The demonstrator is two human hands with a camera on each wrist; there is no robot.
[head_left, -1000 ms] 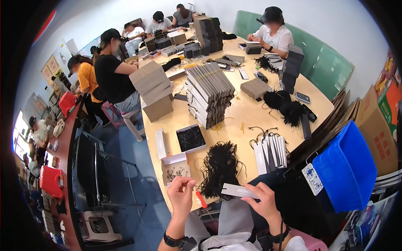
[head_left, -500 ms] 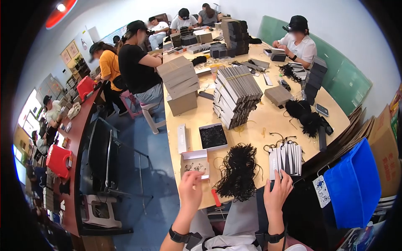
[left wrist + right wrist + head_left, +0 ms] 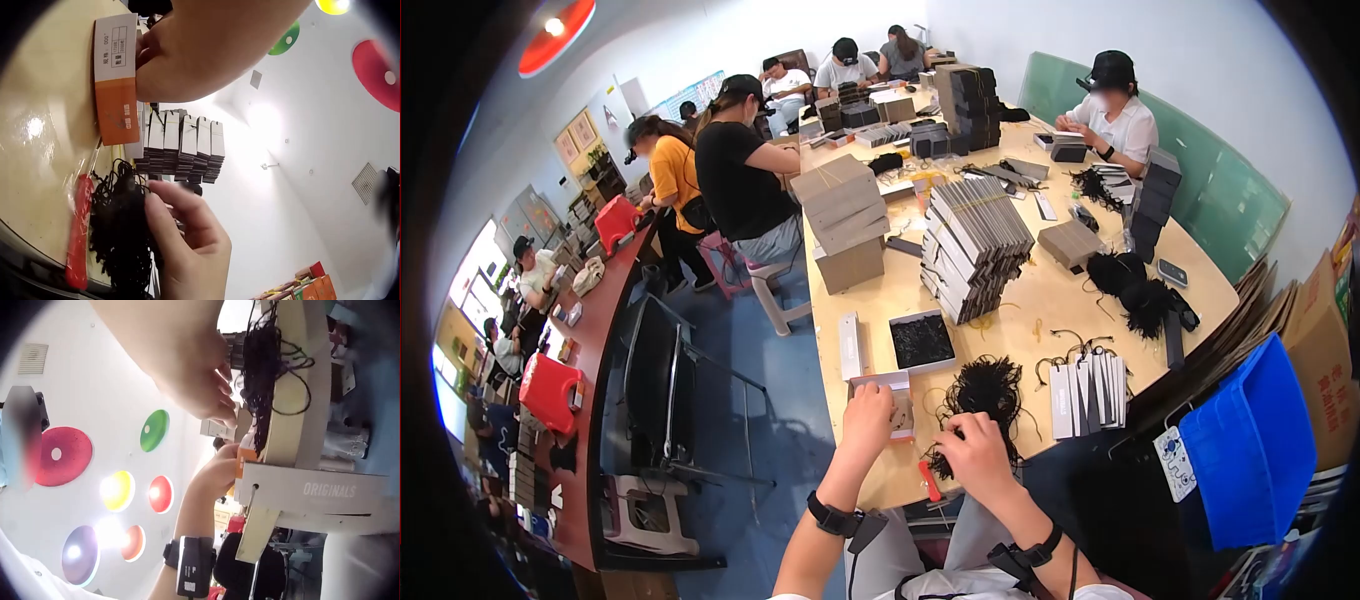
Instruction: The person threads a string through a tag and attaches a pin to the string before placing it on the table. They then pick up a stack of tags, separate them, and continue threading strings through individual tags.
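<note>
My left hand reaches into a small orange and white open box near the table's front edge, its fingertips hidden inside. My right hand is at a heap of loose black cords. In the left wrist view, the thumb and forefinger of the right hand pinch a cord at the looped upper end of the heap. A grey card tag printed ORIGINALS, with a hole near one end, shows close up in the right wrist view. Beside the cords lies a red-handled tool.
A white box of small black pieces stands behind the orange box. Corded tags lie fanned at the right. A tall banded stack of cards and grey boxes stand further back. A blue bin is beside the table; several people sit around.
Earlier the right hand held a tag, then was at the fanned tags; now it is left, at the cords, without that tag. The left hand has moved forward into the orange box.
</note>
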